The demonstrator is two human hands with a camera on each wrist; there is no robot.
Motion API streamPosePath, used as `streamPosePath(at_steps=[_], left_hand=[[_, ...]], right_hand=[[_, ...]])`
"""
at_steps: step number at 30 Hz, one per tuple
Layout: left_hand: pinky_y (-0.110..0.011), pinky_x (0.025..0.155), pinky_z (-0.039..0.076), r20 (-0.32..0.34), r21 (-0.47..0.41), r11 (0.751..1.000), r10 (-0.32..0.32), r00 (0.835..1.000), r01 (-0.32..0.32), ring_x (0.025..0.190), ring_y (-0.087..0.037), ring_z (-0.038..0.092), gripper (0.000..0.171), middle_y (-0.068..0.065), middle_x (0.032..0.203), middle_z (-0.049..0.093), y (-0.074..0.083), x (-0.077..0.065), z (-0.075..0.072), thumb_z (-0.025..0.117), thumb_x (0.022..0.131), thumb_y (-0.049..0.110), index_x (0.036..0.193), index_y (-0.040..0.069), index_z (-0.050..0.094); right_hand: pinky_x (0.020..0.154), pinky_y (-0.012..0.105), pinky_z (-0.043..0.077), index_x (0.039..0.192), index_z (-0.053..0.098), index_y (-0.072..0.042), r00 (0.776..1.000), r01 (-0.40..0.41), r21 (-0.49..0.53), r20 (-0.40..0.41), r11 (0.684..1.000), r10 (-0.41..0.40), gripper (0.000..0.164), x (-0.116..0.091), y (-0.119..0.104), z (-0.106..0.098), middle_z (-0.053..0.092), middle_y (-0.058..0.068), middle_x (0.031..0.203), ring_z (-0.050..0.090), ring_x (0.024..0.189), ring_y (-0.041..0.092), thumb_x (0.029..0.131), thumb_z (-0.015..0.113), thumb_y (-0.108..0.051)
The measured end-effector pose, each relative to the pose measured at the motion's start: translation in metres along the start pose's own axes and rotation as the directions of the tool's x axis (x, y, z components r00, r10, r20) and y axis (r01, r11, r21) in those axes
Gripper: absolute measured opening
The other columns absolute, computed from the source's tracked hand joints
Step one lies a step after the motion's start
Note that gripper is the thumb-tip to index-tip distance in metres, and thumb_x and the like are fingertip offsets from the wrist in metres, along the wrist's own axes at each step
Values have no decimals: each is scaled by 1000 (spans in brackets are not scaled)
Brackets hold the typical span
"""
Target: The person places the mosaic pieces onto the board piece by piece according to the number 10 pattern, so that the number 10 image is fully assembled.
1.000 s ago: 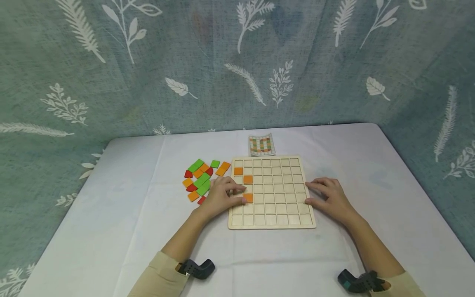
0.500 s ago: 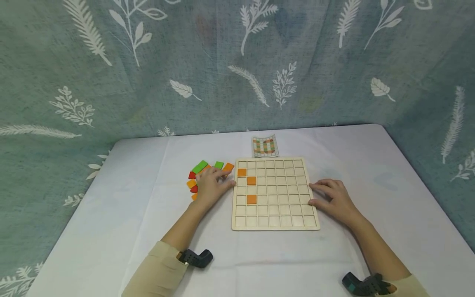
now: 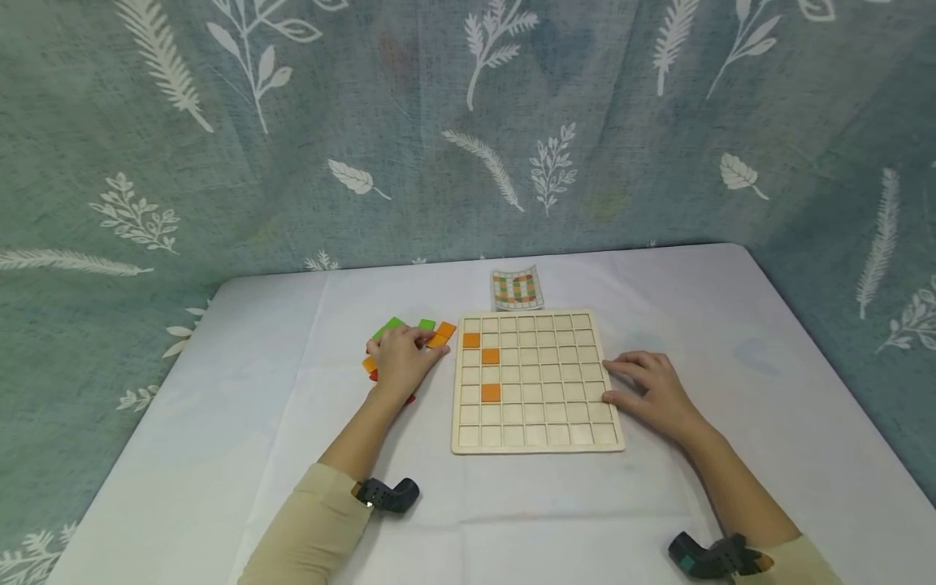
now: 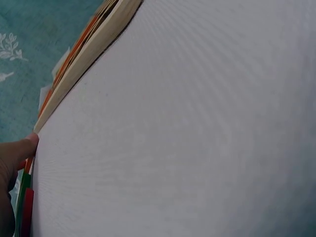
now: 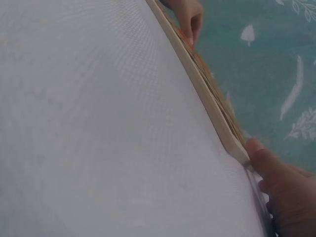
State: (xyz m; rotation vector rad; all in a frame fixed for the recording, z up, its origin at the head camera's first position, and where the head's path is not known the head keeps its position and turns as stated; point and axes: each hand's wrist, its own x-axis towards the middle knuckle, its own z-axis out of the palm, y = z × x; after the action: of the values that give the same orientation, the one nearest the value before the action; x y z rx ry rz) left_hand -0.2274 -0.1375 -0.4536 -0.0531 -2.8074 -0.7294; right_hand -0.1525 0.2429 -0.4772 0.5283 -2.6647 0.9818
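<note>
A pale wooden grid board [image 3: 544, 414] lies on the white table with three orange square tiles set in its left columns, one of them an orange tile [image 3: 491, 393]. My left hand [image 3: 398, 361] is over the pile of tiles left of the board, thumb and forefinger apart, beside a pair of orange tiles [image 3: 442, 334]. The palm hides much of the pile; a green tile [image 3: 427, 324] shows past the fingers. My right hand [image 3: 651, 390] rests its thumb and forefinger tips at the board's right edge; in the right wrist view the thumb [image 5: 259, 155] is at the board's corner.
A small printed card [image 3: 517, 288] with a coloured grid pattern lies just behind the board. White cloth covers the table [image 3: 219, 455], and a leaf-patterned teal curtain [image 3: 409, 146] stands behind it. Each wrist wears a black camera mount [image 3: 391, 496].
My left hand has drawn back leftward from the board to the tile pile. The orange tile it was touching stays in the grid. My right hand holds its place at the board's edge.
</note>
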Motion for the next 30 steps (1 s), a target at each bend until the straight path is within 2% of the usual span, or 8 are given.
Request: streamPosePath(at_steps=[6, 12, 19, 24, 30], left_hand=[[-53, 90, 21, 36, 47, 999, 6, 999, -7, 91, -28, 51, 36, -5, 82, 62, 2, 0, -4, 77, 76, 42, 90, 9, 75], [-49, 84, 25, 98, 63, 995, 74, 992, -80, 89, -27, 52, 32, -2, 83, 61, 2, -5, -8, 78, 74, 40, 86, 11, 75], [-45, 81, 23, 162, 45, 981, 180, 970, -189, 84, -22, 47, 29, 2, 73, 54, -4, -9, -11, 78, 74, 39, 83, 11, 73], [-42, 78, 22, 156, 41, 963, 257, 954, -266, 82, -20, 45, 30, 3, 72, 51, -6, -10, -14, 78, 74, 40, 82, 12, 72], [-39, 76, 20, 161, 6, 952, 301, 940, -306, 78, -18, 41, 29, 4, 68, 48, -7, -12, -17, 79, 73, 39, 80, 12, 71]], right_hand=[[91, 51, 33, 116, 66, -6, 1000, -13, -16, 4, 1000, 13, 47, 0, -1, 0, 57, 15, 114, 43, 110, 34, 74, 79, -23], [91, 51, 32, 115, 67, -5, 1000, -14, -19, -4, 1000, 14, 47, 0, 0, -1, 57, 16, 114, 43, 109, 34, 74, 80, -22], [90, 50, 32, 115, 67, -5, 1000, -8, 2, -4, 1000, 8, 47, 0, 1, 0, 57, 16, 114, 42, 109, 33, 73, 80, -21], [90, 50, 32, 115, 67, -6, 1000, -2, -3, -3, 1000, 2, 46, 1, 0, 0, 57, 15, 115, 42, 109, 33, 73, 80, -23], [91, 51, 33, 115, 67, -7, 1000, -24, -11, 4, 1000, 24, 47, 2, 0, 0, 57, 15, 115, 42, 110, 32, 73, 80, -25]])
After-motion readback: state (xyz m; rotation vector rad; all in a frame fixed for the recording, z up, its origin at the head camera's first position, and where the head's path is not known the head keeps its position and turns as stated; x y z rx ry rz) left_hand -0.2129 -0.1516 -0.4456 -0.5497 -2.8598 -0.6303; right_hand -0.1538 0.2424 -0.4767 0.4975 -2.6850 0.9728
